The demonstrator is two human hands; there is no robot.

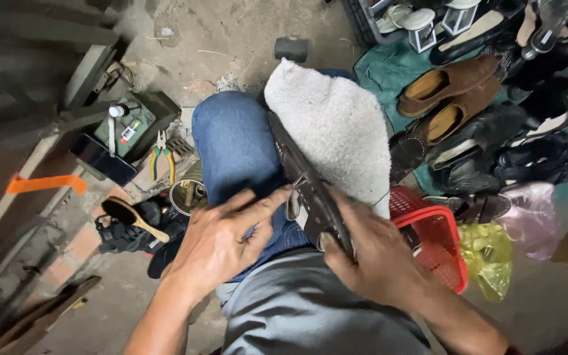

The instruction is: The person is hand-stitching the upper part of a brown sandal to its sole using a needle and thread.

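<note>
The right hand has its fingers closed around a dark shoe propped on the knee, the left hand steadies it with loose, open fingers, so it looks mid-repair, needing a firm hold.

Floor: bare, dusty concrete.
Left of the left hand: a wooden brush on black shoes; beyond it, yellow-handled pliers and a green box.
Right of the right hand: a red basket, a yellow bag, a pink bag.
Beyond the right hand: brown loafers on a green cloth, dark shoes beside them.
</note>
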